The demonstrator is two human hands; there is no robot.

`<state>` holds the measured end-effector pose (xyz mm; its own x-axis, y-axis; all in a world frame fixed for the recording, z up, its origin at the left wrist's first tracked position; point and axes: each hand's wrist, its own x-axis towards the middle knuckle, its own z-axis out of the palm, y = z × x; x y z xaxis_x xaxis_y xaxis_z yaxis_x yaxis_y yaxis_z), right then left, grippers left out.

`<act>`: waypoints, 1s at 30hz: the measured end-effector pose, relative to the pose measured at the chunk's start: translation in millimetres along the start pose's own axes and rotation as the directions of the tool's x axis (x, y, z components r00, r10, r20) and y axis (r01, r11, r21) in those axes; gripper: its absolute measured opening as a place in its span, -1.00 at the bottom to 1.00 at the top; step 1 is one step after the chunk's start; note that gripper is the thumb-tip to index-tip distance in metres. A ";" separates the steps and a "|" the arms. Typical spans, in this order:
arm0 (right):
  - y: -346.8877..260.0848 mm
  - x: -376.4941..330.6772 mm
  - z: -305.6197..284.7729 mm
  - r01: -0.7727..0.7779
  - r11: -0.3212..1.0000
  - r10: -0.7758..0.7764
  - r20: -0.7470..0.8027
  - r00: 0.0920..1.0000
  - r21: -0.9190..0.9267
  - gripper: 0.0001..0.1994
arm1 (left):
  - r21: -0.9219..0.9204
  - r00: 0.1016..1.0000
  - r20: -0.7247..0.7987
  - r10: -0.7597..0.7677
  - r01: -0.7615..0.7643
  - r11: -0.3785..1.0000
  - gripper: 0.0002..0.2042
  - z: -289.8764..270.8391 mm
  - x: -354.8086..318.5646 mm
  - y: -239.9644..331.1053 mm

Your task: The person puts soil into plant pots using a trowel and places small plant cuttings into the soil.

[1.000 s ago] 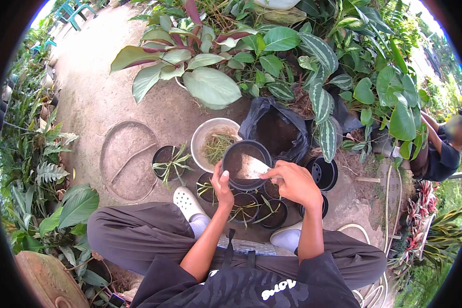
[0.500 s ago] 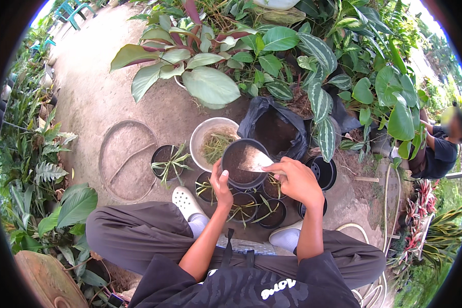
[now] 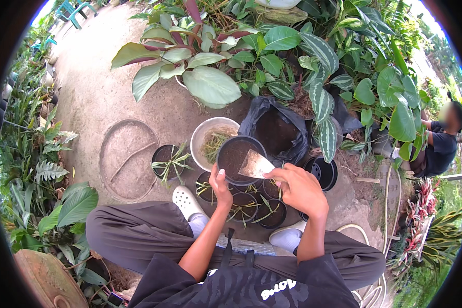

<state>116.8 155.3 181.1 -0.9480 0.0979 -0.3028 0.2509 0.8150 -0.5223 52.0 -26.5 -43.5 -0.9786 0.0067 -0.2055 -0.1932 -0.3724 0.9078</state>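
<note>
My left hand [image 3: 220,186] grips the near rim of a black plastic pot [image 3: 237,155] that has dark soil inside. My right hand [image 3: 299,189] holds a small metal trowel [image 3: 256,165], whose blade lies over the pot's right side. The pot is held above several small black pots [image 3: 245,206] with young green plants, set on the ground between my white shoes [image 3: 188,202].
An open black bag of soil [image 3: 276,132] lies just behind the pot, with a grey bowl of plant cuttings [image 3: 210,142] to its left and an empty black pot [image 3: 323,172] to the right. Leafy plants [image 3: 210,84] crowd the back. Another person [image 3: 439,146] sits at the far right.
The trowel blade has shifted slightly over the pot, and my right hand has moved a little with it. My left hand keeps its hold on the rim.
</note>
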 end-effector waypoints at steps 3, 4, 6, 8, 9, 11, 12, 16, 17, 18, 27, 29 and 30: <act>5.6 5.0 5.8 0.048 0.998 -0.046 -0.044 0.998 0.028 -0.69 | 0.068 0.998 0.063 0.005 -0.010 0.998 -0.34 -3.9 0.9 0.6; 3.6 8.3 6.7 0.051 0.997 -0.049 -0.023 0.999 0.052 -0.69 | 0.060 0.996 0.084 0.003 -0.008 0.998 -0.34 -3.1 0.3 2.9; 3.8 11.2 9.0 0.058 0.996 -0.060 0.020 0.998 0.063 -0.69 | 0.073 0.991 0.130 0.017 -0.027 0.997 -0.33 -1.4 0.1 4.0; 4.5 11.0 13.9 0.071 0.997 -0.073 0.066 0.995 0.043 -0.68 | 0.121 0.983 0.179 0.047 -0.069 0.990 -0.31 -0.3 -0.8 5.5; 4.0 10.9 13.2 0.053 0.997 -0.056 0.064 0.996 0.058 -0.68 | 0.117 0.984 0.174 0.049 -0.070 0.991 -0.30 1.5 -0.2 5.6; 10.9 6.3 10.9 0.065 0.997 -0.067 0.077 0.995 0.033 -0.67 | 0.075 0.987 0.158 0.025 -0.037 0.997 -0.29 1.4 -0.5 6.8; 15.1 3.2 9.5 0.071 0.997 -0.072 0.084 0.994 0.021 -0.66 | 0.053 0.988 0.151 0.012 -0.021 0.998 -0.28 1.3 -1.1 7.5; 15.5 -4.7 -4.7 0.088 0.996 -0.089 -0.050 0.995 -0.008 -0.61 | 0.114 1.000 0.029 0.011 -0.014 0.993 -0.27 -15.3 4.3 -16.9; 13.2 -5.0 -8.6 0.079 0.997 -0.080 -0.106 0.991 -0.014 -0.61 | 0.095 0.999 0.047 -0.004 0.000 0.995 -0.27 -13.5 4.3 -13.6; 12.9 -5.4 -8.4 0.068 0.996 -0.074 -0.137 0.988 -0.049 -0.60 | 0.076 0.998 0.065 -0.019 0.014 0.997 -0.27 -10.9 4.4 -10.7; 4.3 2.5 10.7 0.043 0.991 -0.068 -0.198 0.978 -0.129 -0.65 | 0.131 1.000 0.006 -0.015 0.014 0.991 -0.30 2.7 -1.7 9.9; -0.5 4.8 7.8 0.096 0.991 -0.110 -0.166 0.980 -0.091 -0.65 | 0.079 0.998 0.024 -0.051 0.049 0.996 -0.28 5.4 -3.0 15.9; -0.7 6.1 8.0 0.081 0.992 -0.098 -0.183 0.978 -0.094 -0.65 | 0.049 0.997 0.039 -0.061 0.059 0.997 -0.27 6.6 -3.0 16.9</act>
<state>112.4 150.8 173.3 -0.9877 0.1208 -0.0994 0.1535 0.8702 -0.4682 51.2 -26.7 -25.1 -0.9671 0.0652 -0.2461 -0.2537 -0.3252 0.9110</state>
